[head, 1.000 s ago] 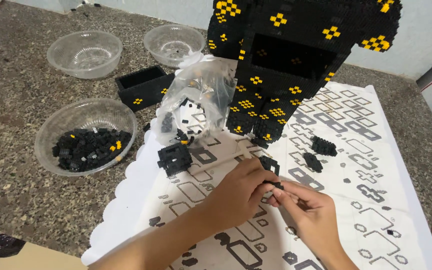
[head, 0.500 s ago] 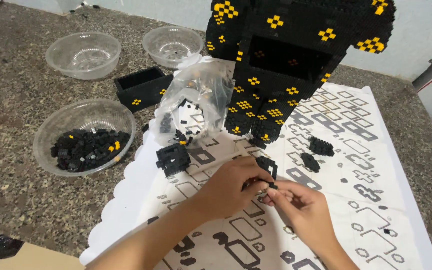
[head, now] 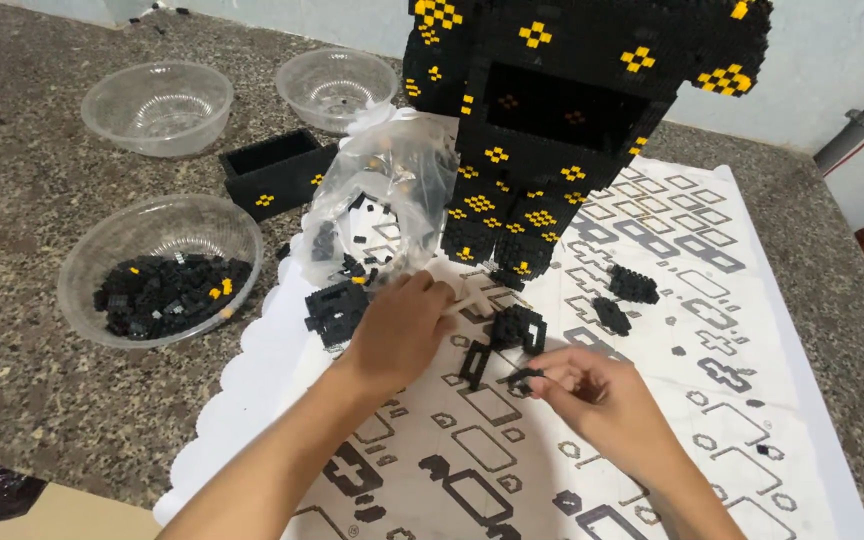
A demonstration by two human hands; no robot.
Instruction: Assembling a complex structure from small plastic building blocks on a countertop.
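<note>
**Small brick pieces handled in front of the black model**

I see the granite bench (head: 42, 400) carrying a printed white sheet (head: 652, 420). At 12 o'clock stands the tall black-and-yellow brick model (head: 562, 130); at 9 o'clock, a clear bowl of loose bricks (head: 162, 285).

Since a second ago, the left hand (head: 397, 335) has shifted toward 11 o'clock, off the right hand; its fingers are curled around a pale stick tool (head: 472, 300). The right hand (head: 602, 400) pinches a small black piece (head: 524, 377) at its fingertips, just below the open black frame part (head: 517, 328). The two hands now work apart.
</note>
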